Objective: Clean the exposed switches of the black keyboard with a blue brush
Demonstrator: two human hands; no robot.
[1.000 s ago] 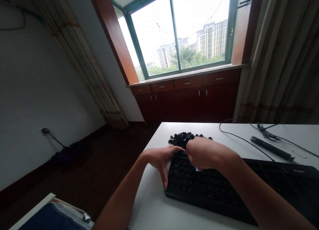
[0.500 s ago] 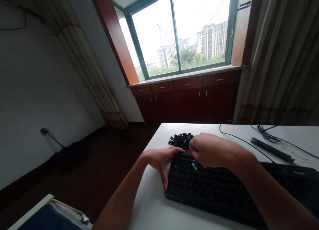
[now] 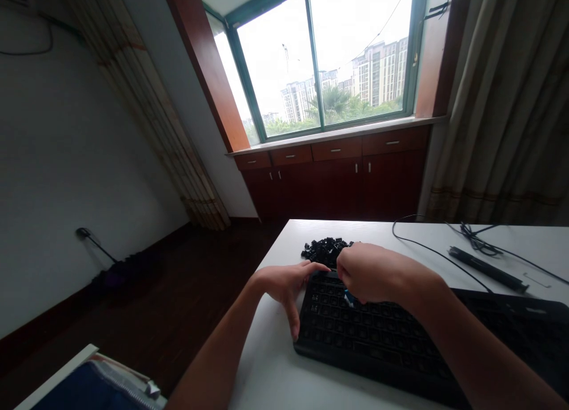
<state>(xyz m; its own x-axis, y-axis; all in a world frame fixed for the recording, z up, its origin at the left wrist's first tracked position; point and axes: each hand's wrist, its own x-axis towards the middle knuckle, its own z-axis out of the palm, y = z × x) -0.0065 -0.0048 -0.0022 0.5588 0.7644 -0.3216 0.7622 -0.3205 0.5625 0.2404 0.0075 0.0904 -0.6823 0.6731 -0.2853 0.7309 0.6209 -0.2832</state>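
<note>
A black keyboard (image 3: 355, 345) with its keycaps off lies on the white table. Across its left end my left hand (image 3: 284, 288) is spread, thumb against the front left corner and fingers at the back edge, gripping it. My right hand (image 3: 364, 274) is closed in a fist over the upper key rows. From under it pokes a small blue tool with a white end (image 3: 349, 298), which looks like a brush; its tip is down at the keys. The rest of the tool is hidden by the fist. Behind the keyboard is a heap of black keycaps (image 3: 323, 251), partly covered by my right hand.
On the table's right side lie a long black bar (image 3: 486, 269), a thin bent metal rod (image 3: 537, 281) and a tangled black cable (image 3: 480, 241). The table's left edge (image 3: 271, 250) drops to the dark floor. At lower left is dark blue zipped fabric (image 3: 75, 389).
My right hand has shifted slightly down, and the blue tool's tip has moved a little to the right over the keys. My left hand stays in place on the keyboard.
</note>
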